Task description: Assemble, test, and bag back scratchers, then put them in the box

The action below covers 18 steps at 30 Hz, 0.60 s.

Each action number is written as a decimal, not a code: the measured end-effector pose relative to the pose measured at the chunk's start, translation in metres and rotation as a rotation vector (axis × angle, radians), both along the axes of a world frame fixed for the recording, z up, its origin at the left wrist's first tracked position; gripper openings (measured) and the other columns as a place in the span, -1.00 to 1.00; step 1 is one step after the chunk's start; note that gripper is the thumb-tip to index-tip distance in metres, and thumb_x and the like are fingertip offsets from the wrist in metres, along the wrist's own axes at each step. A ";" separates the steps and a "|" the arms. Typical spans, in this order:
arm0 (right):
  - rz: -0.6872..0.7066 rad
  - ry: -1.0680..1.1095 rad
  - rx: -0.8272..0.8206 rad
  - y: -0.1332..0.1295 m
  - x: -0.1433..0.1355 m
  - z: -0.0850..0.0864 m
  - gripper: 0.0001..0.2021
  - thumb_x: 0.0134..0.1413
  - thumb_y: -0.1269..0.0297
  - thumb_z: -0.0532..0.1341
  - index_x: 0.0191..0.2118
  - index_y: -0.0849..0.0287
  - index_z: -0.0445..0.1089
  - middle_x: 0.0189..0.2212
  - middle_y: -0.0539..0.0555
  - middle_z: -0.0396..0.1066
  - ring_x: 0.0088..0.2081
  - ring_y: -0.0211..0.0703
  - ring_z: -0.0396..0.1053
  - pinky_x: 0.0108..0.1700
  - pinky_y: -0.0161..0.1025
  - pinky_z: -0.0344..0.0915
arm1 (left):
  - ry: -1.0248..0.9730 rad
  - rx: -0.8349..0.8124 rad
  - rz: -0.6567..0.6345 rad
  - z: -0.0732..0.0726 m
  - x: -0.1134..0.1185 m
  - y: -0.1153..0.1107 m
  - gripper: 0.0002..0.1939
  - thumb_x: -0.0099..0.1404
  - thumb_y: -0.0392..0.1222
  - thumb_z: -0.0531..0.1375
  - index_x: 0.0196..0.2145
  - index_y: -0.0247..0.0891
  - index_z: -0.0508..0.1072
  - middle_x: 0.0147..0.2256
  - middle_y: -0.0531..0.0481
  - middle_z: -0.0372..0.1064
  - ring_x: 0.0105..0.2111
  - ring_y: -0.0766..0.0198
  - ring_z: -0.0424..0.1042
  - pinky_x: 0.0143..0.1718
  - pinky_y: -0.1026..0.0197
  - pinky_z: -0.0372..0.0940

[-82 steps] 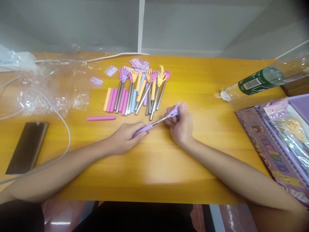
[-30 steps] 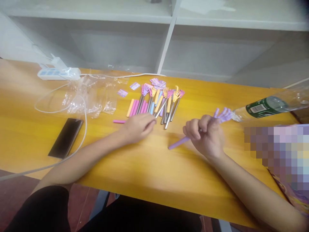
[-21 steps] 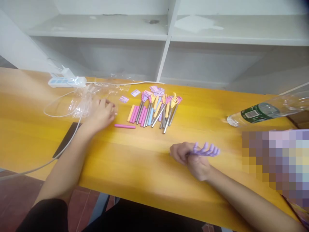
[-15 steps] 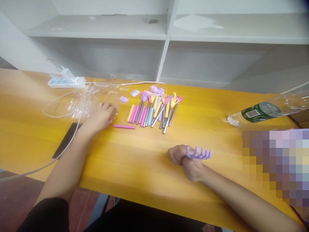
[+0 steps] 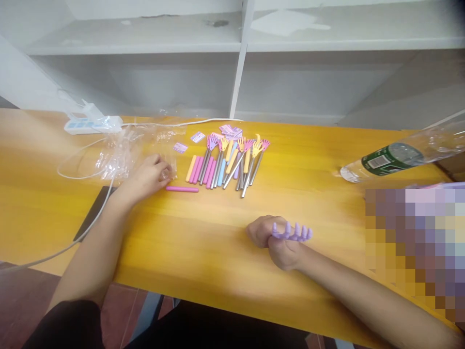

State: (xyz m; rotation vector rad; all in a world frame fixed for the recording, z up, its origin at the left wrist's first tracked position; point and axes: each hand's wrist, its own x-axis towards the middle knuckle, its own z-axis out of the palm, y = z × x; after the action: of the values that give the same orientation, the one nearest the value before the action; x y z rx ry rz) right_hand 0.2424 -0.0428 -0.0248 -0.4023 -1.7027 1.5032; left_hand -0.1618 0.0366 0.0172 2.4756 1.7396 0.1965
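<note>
My right hand (image 5: 276, 240) is closed in a fist around a purple back scratcher (image 5: 292, 232), whose hand-shaped head sticks out above the thumb; its shaft is hidden. On the left, my left hand (image 5: 150, 177) rests at a pile of clear plastic bags (image 5: 116, 155), fingers curled in on the edge of the film. Just right of its fingertips lies a loose pink handle tube (image 5: 182, 189). Beyond it, several back scratchers with metal shafts (image 5: 254, 165) and hand-shaped heads lie in a row, mixed with pink, yellow and blue handle tubes (image 5: 196, 169).
Small printed cards (image 5: 230, 131) lie behind the row. At the back left sits a white power strip (image 5: 92, 124), its cable (image 5: 96, 218) crossing over my left forearm. A dark flat object (image 5: 89, 218) lies beneath. A plastic bottle (image 5: 392, 159) lies at right, near a blurred-out area.
My left hand's fingers have curled in more at the plastic. My right hand keeps its hold on the back scratcher. The whole view has shifted slightly.
</note>
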 end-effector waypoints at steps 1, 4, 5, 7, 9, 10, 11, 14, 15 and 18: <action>0.005 0.052 -0.001 0.001 0.000 0.003 -0.41 0.47 -0.23 0.11 -0.47 0.12 0.06 -0.61 -0.08 0.00 -0.59 -0.32 -0.06 -0.53 -0.27 -0.04 | -0.014 -0.003 -0.001 0.001 0.000 0.000 -0.77 0.41 -0.04 0.22 -0.11 -0.23 0.54 -0.08 -0.18 0.36 -0.06 0.00 0.47 0.06 -0.03 0.43; 0.013 0.163 -0.009 0.002 0.000 0.008 -0.45 0.50 -0.16 0.12 -0.44 0.13 0.09 -0.60 -0.10 -0.03 -0.60 -0.35 -0.11 -0.55 -0.29 -0.11 | -0.025 -0.006 -0.004 0.003 0.000 0.001 -0.75 0.42 -0.03 0.21 -0.08 -0.22 0.51 -0.06 -0.19 0.43 -0.01 -0.06 0.48 0.10 -0.07 0.41; 0.013 0.175 -0.011 0.002 0.000 0.007 -0.45 0.50 -0.17 0.11 -0.43 0.13 0.09 -0.59 -0.10 -0.03 -0.60 -0.35 -0.12 -0.56 -0.29 -0.12 | -0.021 -0.004 0.006 0.003 0.000 0.002 -0.74 0.42 -0.02 0.22 -0.06 -0.22 0.51 -0.06 -0.19 0.45 0.01 -0.09 0.47 0.11 -0.09 0.40; 0.017 0.183 -0.020 0.002 0.001 0.005 -0.45 0.50 -0.17 0.11 -0.43 0.13 0.08 -0.58 -0.09 -0.03 -0.59 -0.34 -0.13 -0.55 -0.28 -0.14 | -0.021 -0.002 0.043 0.004 0.001 0.001 -0.66 0.39 -0.02 0.26 0.04 -0.22 0.49 0.00 -0.22 0.48 0.06 -0.13 0.47 0.15 -0.12 0.39; 0.025 0.204 -0.027 0.001 0.000 0.002 -0.46 0.50 -0.14 0.12 -0.43 0.13 0.08 -0.58 -0.09 -0.03 -0.59 -0.34 -0.12 -0.55 -0.28 -0.15 | -0.034 -0.014 0.086 0.006 0.003 0.000 -0.54 0.36 -0.02 0.30 0.14 -0.25 0.45 0.09 -0.26 0.47 0.09 -0.14 0.47 0.18 -0.11 0.38; 0.027 0.222 -0.031 0.001 0.000 0.001 -0.47 0.51 -0.12 0.13 -0.43 0.13 0.09 -0.57 -0.09 -0.03 -0.59 -0.34 -0.12 -0.55 -0.28 -0.15 | -0.036 -0.023 0.103 0.006 0.003 0.000 -0.50 0.36 -0.01 0.31 0.17 -0.26 0.43 0.12 -0.27 0.46 0.10 -0.14 0.47 0.19 -0.11 0.38; 0.028 0.241 -0.036 0.001 -0.001 0.001 -0.49 0.51 -0.10 0.13 -0.41 0.13 0.10 -0.57 -0.10 -0.03 -0.59 -0.34 -0.12 -0.55 -0.28 -0.14 | -0.031 -0.032 0.121 0.007 0.004 -0.001 -0.47 0.37 0.01 0.30 0.20 -0.27 0.41 0.14 -0.29 0.46 0.12 -0.15 0.46 0.20 -0.11 0.37; 0.013 0.278 -0.037 0.002 -0.003 0.004 -0.54 0.53 -0.06 0.12 -0.38 0.12 0.13 -0.58 -0.11 -0.05 -0.59 -0.33 -0.11 -0.54 -0.29 -0.13 | 0.010 -0.029 0.167 0.006 0.004 -0.003 -0.48 0.46 0.05 0.21 0.23 -0.30 0.39 0.17 -0.34 0.45 0.19 -0.22 0.42 0.24 -0.18 0.33; 0.008 0.276 -0.033 0.002 -0.004 0.006 -0.54 0.53 -0.06 0.12 -0.38 0.12 0.13 -0.58 -0.11 -0.05 -0.59 -0.32 -0.11 -0.54 -0.29 -0.12 | 0.025 -0.023 0.171 0.006 0.004 -0.002 -0.51 0.49 0.03 0.17 0.22 -0.31 0.40 0.18 -0.35 0.45 0.20 -0.24 0.40 0.25 -0.20 0.31; -0.003 0.268 -0.024 0.001 -0.005 0.009 -0.53 0.54 -0.06 0.11 -0.40 0.12 0.12 -0.59 -0.11 -0.07 -0.59 -0.31 -0.11 -0.54 -0.29 -0.13 | 0.046 -0.001 0.144 0.004 0.003 -0.001 -0.63 0.53 -0.11 0.04 0.14 -0.33 0.44 0.16 -0.37 0.47 0.19 -0.21 0.42 0.29 -0.22 0.24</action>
State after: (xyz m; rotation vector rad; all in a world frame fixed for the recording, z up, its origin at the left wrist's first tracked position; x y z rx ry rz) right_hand 0.2376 -0.0413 -0.0161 -0.2053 -1.4740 1.5034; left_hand -0.1590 0.0359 0.0213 2.3734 1.9376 0.1513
